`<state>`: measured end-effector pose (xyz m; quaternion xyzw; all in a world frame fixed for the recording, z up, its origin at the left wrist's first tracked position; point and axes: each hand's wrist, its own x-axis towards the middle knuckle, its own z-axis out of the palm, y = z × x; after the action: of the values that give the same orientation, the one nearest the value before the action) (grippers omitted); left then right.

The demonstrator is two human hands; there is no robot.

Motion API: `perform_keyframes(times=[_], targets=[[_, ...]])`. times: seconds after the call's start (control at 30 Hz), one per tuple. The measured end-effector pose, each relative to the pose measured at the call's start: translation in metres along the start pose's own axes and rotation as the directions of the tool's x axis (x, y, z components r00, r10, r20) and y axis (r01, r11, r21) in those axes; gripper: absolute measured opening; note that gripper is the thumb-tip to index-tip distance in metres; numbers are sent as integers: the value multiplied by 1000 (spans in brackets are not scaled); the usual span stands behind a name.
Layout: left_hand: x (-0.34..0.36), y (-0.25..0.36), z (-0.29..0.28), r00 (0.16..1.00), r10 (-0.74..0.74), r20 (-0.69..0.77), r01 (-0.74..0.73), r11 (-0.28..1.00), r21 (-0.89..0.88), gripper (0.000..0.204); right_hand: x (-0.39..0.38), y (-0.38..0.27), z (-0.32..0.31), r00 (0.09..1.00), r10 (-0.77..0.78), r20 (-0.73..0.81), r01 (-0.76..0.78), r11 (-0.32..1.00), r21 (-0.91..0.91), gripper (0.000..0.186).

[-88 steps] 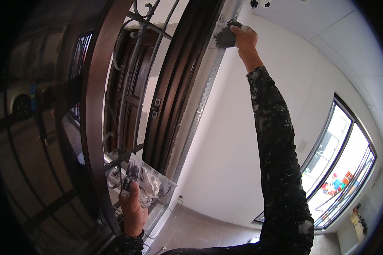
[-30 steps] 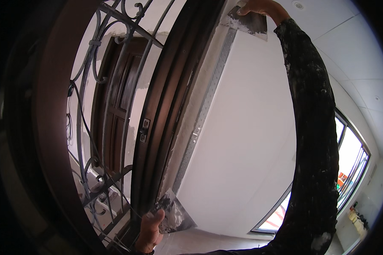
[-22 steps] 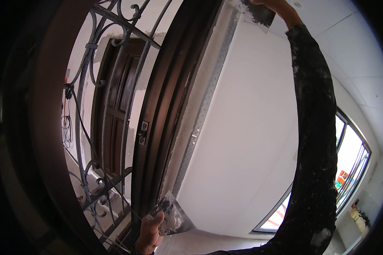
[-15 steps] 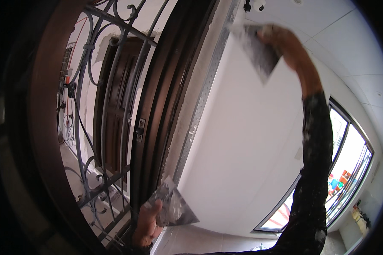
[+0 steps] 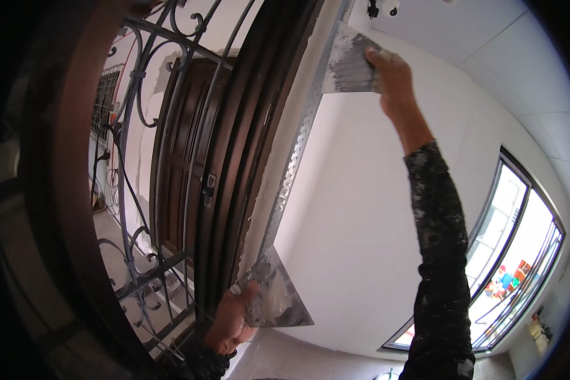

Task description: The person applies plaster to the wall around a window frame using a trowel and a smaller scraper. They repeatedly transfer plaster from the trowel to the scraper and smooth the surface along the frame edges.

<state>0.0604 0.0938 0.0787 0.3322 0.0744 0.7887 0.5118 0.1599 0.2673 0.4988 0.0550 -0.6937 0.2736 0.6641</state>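
Note:
High up, my right hand (image 5: 396, 79) is closed round a wide putty knife (image 5: 354, 63), whose plaster-smeared blade lies at the wall's edge by a perforated metal corner bead (image 5: 291, 168). Low at the left, my left hand (image 5: 234, 316) grips a second putty knife (image 5: 277, 294) with a lump of grey-white filler on its blade. That blade's upper corner is close to the lower end of the bead. Both handles are mostly hidden by my fingers. Between the two blades stretches the white wall (image 5: 354, 209).
Left of the bead stands a dark brown door frame (image 5: 234, 158) with a metal latch plate. A wrought-iron grille (image 5: 133, 126) and a brown panelled door (image 5: 183, 158) are further left. At the right is a sliding window (image 5: 506, 240); a ceiling (image 5: 487, 57) runs above.
My right hand has brought its putty knife left and turned the blade against the bead at the wall's edge. My left hand and its knife have shifted slightly right and up.

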Motion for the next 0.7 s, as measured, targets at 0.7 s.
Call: perform_keyframes(times=[0.7], targets=[[-21, 12, -8, 999, -17, -28, 17, 1000, 1, 54, -6, 35, 27, 998, 31, -59, -48, 951, -306, 28]])
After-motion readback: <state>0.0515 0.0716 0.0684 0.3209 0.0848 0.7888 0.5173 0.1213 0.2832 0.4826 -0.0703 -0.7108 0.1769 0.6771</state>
